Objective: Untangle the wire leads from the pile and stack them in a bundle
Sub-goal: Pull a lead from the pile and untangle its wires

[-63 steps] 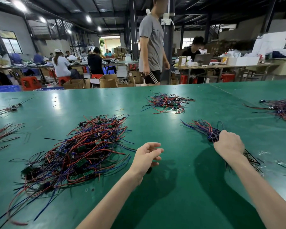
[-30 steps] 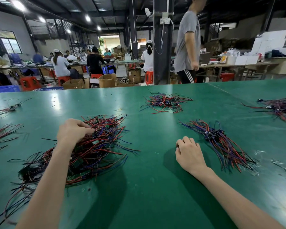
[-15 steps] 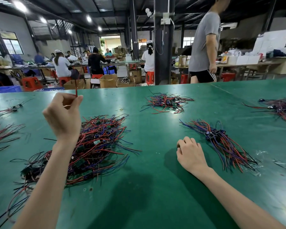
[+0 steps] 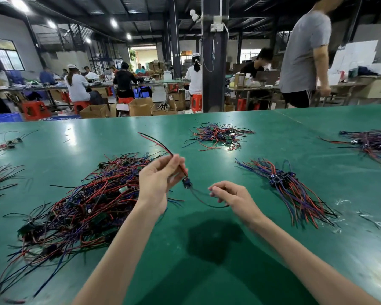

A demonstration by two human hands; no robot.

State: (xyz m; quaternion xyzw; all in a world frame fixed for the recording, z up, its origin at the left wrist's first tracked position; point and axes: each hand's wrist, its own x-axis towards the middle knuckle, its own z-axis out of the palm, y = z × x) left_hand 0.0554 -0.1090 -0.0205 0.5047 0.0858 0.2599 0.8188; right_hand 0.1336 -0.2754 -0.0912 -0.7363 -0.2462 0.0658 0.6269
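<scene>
One lead (image 4: 187,183) up between both hands, free of the pile (image 4: 81,205).

My left hand (image 4: 156,186) pinches its red-and-black wires at frame centre and my right hand (image 4: 231,198) curls on the dark tail looping below. Both are clamped on the lead, which hangs above the surface (image 4: 273,139) between the pile at lower left and the bundle (image 4: 290,190) at right. I judge the slack loop could kink or knot if I draw my hands apart unevenly. A low swing could hook the free tips back into the pile, and laying it crosswise would muddle the bundle. Cardboard boxes (image 4: 139,107) stand beyond the surface, upper middle; I cannot tell what they hold.
</scene>
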